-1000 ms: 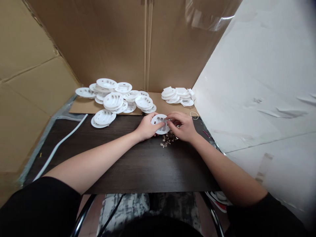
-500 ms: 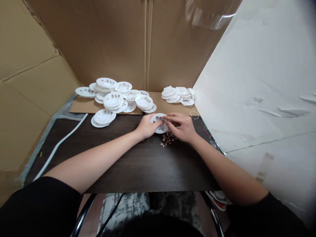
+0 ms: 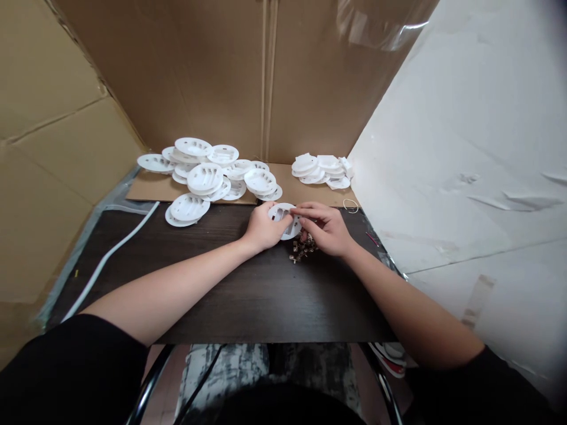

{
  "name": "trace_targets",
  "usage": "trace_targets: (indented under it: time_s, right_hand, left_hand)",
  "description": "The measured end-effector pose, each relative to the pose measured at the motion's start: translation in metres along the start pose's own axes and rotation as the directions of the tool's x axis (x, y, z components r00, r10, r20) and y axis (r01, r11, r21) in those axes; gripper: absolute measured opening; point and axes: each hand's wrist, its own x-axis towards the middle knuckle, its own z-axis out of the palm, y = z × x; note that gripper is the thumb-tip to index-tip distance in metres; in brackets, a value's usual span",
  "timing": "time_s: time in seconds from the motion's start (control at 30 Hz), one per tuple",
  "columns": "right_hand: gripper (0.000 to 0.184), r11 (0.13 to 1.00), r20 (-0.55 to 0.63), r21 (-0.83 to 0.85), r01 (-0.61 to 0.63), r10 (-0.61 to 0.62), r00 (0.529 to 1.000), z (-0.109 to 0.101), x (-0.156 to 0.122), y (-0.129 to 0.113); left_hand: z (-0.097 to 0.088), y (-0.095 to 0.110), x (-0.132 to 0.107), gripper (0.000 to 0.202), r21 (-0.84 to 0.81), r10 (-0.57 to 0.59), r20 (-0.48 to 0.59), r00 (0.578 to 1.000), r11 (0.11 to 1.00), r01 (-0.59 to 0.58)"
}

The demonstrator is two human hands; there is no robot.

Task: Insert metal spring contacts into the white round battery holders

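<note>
A white round plastic battery housing [image 3: 284, 233] with slots in its face is gripped at its left edge by my left hand [image 3: 264, 228], thumb over the face. My right hand [image 3: 326, 227] reaches over the housing from the right, its fingertips bent at the upper right of the face. Whatever they pinch is too small to make out. Small metal contact pieces [image 3: 302, 248] lie in a loose heap on the dark table, just below the housing and partly covered by my right hand.
Many similar white housings [image 3: 205, 179] are piled at the back left, partly on cardboard [image 3: 150, 188]. Another stack of white parts [image 3: 321, 170] stands at the back right, near a rubber band [image 3: 350, 205]. A white tube [image 3: 108, 257] runs along the left side.
My right thumb and fingertips have shifted slightly on the housing, which appears turned a little. My left hand keeps its hold. The whole view has moved slightly.
</note>
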Motion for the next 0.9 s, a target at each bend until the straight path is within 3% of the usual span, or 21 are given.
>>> trace_targets:
  time_s: [0.27, 0.5, 0.9]
  right_hand:
    - [0.028, 1.000, 0.012, 0.009, 0.029, -0.029, 1.000, 0.0026, -0.0028, -0.0014]
    - [0.028, 0.924, -0.007, -0.303, 0.234, -0.248, 0.969, 0.0030, -0.0035, -0.0073]
    - [0.030, 0.866, 0.016, -0.397, 0.305, -0.326, 0.945, 0.0025, -0.0043, -0.0025]
  left_hand:
    - [-0.0023, 0.0005, 0.0000, 0.019, 0.050, 0.045, -0.007, 0.999, 0.998, -0.045]
    - [-0.0037, 0.0040, 0.0010, 0.015, 0.087, 0.064, -0.013, 0.998, 0.994, -0.063]
    - [-0.0031, 0.0027, 0.0005, 0.015, 0.071, 0.082, -0.018, 0.996, 0.994, -0.080]
